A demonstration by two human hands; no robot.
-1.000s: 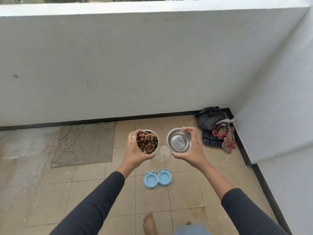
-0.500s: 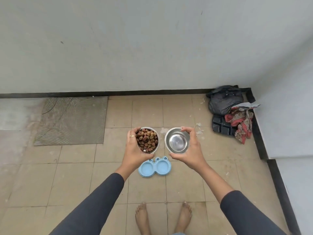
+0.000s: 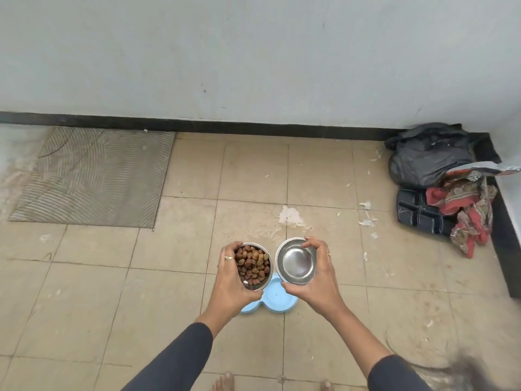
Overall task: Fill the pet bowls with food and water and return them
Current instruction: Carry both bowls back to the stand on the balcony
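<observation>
My left hand (image 3: pixel 229 280) grips a steel bowl (image 3: pixel 253 266) full of brown kibble by its rim. My right hand (image 3: pixel 315 280) holds a second steel bowl (image 3: pixel 296 262) by its rim; its inside looks shiny, and I cannot tell whether it holds water. Both bowls hang side by side just above a light blue double-bowl stand (image 3: pixel 277 300) lying on the tiled floor, which they and my hands partly hide.
A ribbed grey mat (image 3: pixel 90 176) lies at the far left by the wall. A heap of dark bags and red cloth (image 3: pixel 442 184) fills the right corner. White scraps and a pale stain (image 3: pixel 290 215) mark the tiles. My bare toes (image 3: pixel 224 382) show at the bottom.
The view has tilted down and closed in on the floor. Both hands have lowered the bowls until they sit right over the blue stand. My grips have not changed.
</observation>
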